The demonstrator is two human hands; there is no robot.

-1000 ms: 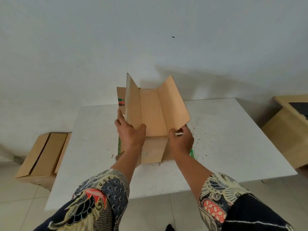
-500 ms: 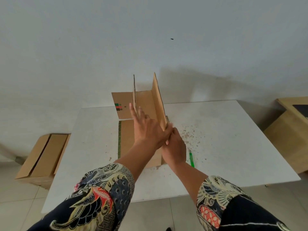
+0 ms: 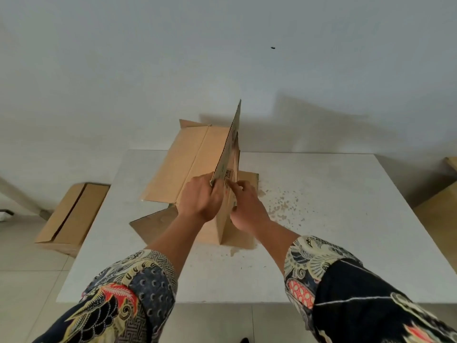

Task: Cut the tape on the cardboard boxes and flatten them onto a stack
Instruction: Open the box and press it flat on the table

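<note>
Both hands hold a half-collapsed cardboard box (image 3: 197, 154) near the far edge of the white surface (image 3: 333, 219). The left hand (image 3: 201, 201) and right hand (image 3: 244, 206) pinch its upright panel from either side; the panel rises above their grip.

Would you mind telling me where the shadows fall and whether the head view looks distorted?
Head view: the raised cardboard box throws a soft shadow rightward onto the wall; wide-angle distortion slants the table sides; both hands, left hand and right hand, look slightly soft.
</note>
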